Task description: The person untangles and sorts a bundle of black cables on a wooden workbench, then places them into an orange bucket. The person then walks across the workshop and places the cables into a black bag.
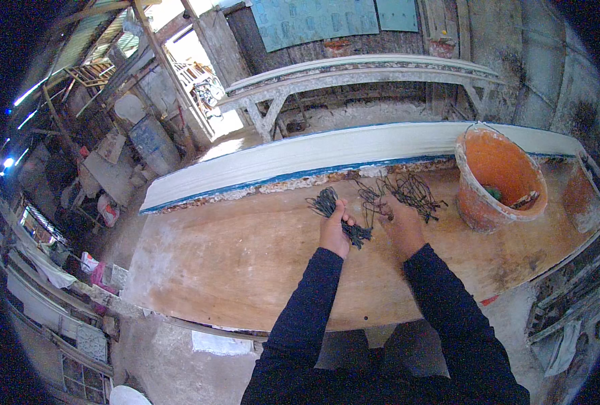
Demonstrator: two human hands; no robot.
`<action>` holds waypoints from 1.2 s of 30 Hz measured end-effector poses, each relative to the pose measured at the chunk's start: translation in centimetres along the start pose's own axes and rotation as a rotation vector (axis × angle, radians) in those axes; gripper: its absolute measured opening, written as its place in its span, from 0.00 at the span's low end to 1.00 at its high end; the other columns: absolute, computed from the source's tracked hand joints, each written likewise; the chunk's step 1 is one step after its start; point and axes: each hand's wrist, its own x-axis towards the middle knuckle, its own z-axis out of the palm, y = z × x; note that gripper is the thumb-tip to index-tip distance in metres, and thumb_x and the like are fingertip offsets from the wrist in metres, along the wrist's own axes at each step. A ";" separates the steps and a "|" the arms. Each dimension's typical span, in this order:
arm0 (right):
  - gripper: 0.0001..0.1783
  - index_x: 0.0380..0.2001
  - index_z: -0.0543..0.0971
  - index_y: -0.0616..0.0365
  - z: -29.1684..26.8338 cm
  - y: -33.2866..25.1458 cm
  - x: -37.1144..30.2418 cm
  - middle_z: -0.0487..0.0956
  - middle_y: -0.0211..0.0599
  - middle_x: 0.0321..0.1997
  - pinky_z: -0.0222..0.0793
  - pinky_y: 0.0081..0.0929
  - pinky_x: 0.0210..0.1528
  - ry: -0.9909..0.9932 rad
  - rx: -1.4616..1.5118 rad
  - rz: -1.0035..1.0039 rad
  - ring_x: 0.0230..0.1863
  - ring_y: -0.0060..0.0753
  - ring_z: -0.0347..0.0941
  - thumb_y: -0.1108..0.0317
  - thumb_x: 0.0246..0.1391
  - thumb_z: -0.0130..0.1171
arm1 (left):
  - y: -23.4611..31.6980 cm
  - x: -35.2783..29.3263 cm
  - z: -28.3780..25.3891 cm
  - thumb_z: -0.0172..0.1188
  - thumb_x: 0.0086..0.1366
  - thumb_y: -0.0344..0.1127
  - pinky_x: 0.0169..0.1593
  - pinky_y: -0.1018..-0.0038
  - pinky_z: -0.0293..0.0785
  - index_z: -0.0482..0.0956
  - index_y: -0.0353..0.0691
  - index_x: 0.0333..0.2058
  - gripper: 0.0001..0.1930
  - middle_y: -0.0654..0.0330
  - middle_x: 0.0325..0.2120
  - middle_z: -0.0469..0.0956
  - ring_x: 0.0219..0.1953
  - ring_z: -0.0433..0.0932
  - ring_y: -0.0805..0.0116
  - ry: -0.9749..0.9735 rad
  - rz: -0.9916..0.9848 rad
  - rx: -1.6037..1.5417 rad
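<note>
A bundle of dark wire ties (326,202) is gripped in my left hand (336,226), its ends sticking out above and below the closed fingers. Close by on the right, my right hand (402,226) is at a loose tangle of similar dark wire ties (414,194) lying on the wooden board (246,260). The right fingers are slightly blurred, and some thin strands show around them. Whether they pinch a strand, I cannot make out.
An orange bucket (472,202) crusted with white stands right of the tangle, with another worn container (585,196) beyond it. A long white moulding with a blue edge (300,160) runs along the board's far side. Behind it stands a whitened bench (360,82).
</note>
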 end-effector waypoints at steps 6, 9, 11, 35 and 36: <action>0.11 0.27 0.69 0.59 0.1 -1.0 -0.4 0.72 0.30 0.23 0.65 0.20 0.33 0.016 0.478 0.001 0.29 0.20 0.69 0.76 0.41 0.61 | -0.4 -0.3 0.9 0.55 0.58 0.49 0.29 0.76 0.64 0.69 0.43 0.33 0.15 0.69 0.17 0.60 0.20 0.61 0.75 0.023 -0.003 0.166; 0.09 0.25 0.71 0.60 0.3 -0.4 -0.5 0.71 0.27 0.22 0.65 0.20 0.33 -0.131 0.484 -0.080 0.29 0.19 0.69 0.75 0.41 0.62 | -0.7 -0.3 0.9 0.58 0.55 0.51 0.27 0.78 0.62 0.71 0.39 0.34 0.20 0.68 0.17 0.61 0.21 0.62 0.76 -0.015 0.054 0.191; 0.07 0.24 0.73 0.61 0.4 -0.6 -0.6 0.72 0.27 0.23 0.64 0.19 0.34 -0.165 0.468 -0.054 0.30 0.19 0.69 0.75 0.41 0.62 | -0.7 0.0 0.4 0.58 0.55 0.53 0.28 0.78 0.62 0.71 0.38 0.35 0.22 0.68 0.18 0.62 0.22 0.62 0.76 -0.062 0.067 0.226; 0.05 0.25 0.79 0.60 -0.2 -1.8 -1.0 0.78 0.34 0.26 0.68 0.23 0.34 -0.266 0.434 -0.098 0.29 0.25 0.73 0.75 0.41 0.61 | -0.2 -1.2 1.3 0.62 0.54 0.46 0.28 0.79 0.62 0.69 0.43 0.27 0.15 0.69 0.21 0.67 0.25 0.66 0.77 -0.080 -0.008 0.286; 0.05 0.25 0.79 0.60 0.0 -1.7 -1.0 0.78 0.34 0.26 0.68 0.23 0.34 -0.269 0.448 -0.109 0.29 0.25 0.73 0.75 0.40 0.61 | -0.3 -1.0 1.0 0.62 0.54 0.47 0.28 0.79 0.62 0.69 0.43 0.27 0.16 0.69 0.21 0.66 0.24 0.65 0.77 -0.054 -0.021 0.293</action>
